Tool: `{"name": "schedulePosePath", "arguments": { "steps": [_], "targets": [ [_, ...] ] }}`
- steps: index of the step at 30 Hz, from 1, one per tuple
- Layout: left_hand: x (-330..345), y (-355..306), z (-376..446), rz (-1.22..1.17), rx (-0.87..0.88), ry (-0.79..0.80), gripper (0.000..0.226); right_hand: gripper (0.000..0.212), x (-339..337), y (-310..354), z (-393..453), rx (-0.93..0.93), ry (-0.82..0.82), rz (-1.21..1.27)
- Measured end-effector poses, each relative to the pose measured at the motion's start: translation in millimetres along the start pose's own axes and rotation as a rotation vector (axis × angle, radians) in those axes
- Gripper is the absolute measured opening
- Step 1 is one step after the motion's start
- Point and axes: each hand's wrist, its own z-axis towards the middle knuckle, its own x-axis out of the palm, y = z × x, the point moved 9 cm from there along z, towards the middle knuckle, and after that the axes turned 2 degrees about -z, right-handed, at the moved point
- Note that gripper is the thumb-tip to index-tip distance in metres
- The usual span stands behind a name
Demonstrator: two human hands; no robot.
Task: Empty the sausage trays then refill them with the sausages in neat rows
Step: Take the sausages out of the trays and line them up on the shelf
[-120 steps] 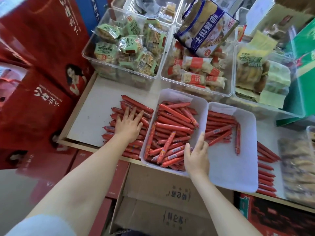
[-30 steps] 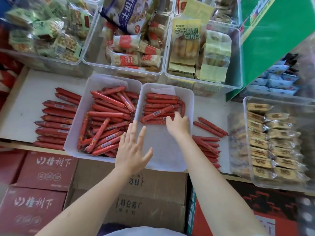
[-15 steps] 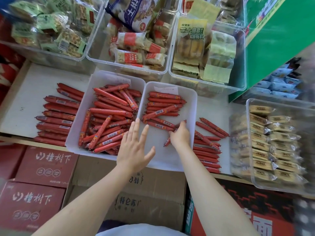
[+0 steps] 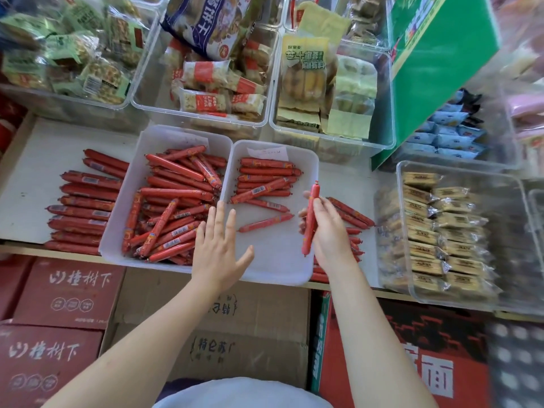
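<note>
A: Shelf (image 4: 53,134) at mid frame, two trays side by side. What changed?
B: We now see the right hand (image 4: 326,231) lifted, gripping one sausage (image 4: 309,222) upright over the right tray (image 4: 273,266); half a second ago it was down among them.
A: Left hand (image 4: 219,245)?
B: Flat, fingers spread, nothing held, at the tray's near edge. We judge refilling underway; left tray (image 4: 117,237) jumbled.

Two white plastic trays side by side on shelf, touching.
Left tray (image 4: 117,231): heaped with red sausages (image 4: 176,201), jumbled, many angles.
Right tray (image 4: 279,266): neat stack of sausages (image 4: 266,172) at far end, lengthwise across tray; two strays (image 4: 266,222) lie loose below it; near half bare.
One sausage (image 4: 309,222) held near-vertical over right tray's right edge.
Loose rows on shelf: left of trays (image 4: 85,207), right of trays (image 4: 350,213).
</note>
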Motion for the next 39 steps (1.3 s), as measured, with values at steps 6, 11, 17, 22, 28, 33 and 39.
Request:
{"name": "schedulePosePath", "arguments": {
  "steps": [6,11,17,22,28,33,39],
  "targets": [
    [4,-4,-1,0.020,-0.029,0.009,0.091,0.029,-67,31,35,-0.266,-0.330,-1.010],
    [4,-6,-1,0.028,-0.035,0.012,0.091,0.035,-76,-17,49,-0.011,-0.199,-0.939],
    [6,-5,0,0.026,-0.042,0.022,0.089,0.029,-80,0,32,-0.153,-0.387,-0.757],
    [5,-4,0,-0.004,-0.026,0.036,0.089,0.023,-18,21,13,-0.320,-0.196,-0.694],
    [0,2,-7,-0.067,0.068,0.074,0.090,0.024,4,32,-19,-0.404,-0.233,-0.856],
    [-1,18,-31,-0.024,0.119,0.073,0.094,0.033,41,-55,0,0.093,0.181,-1.198],
    [-1,22,-45,-0.068,0.107,0.059,0.095,0.016,38,-101,23,0.233,0.062,-1.199]
  ]
}}
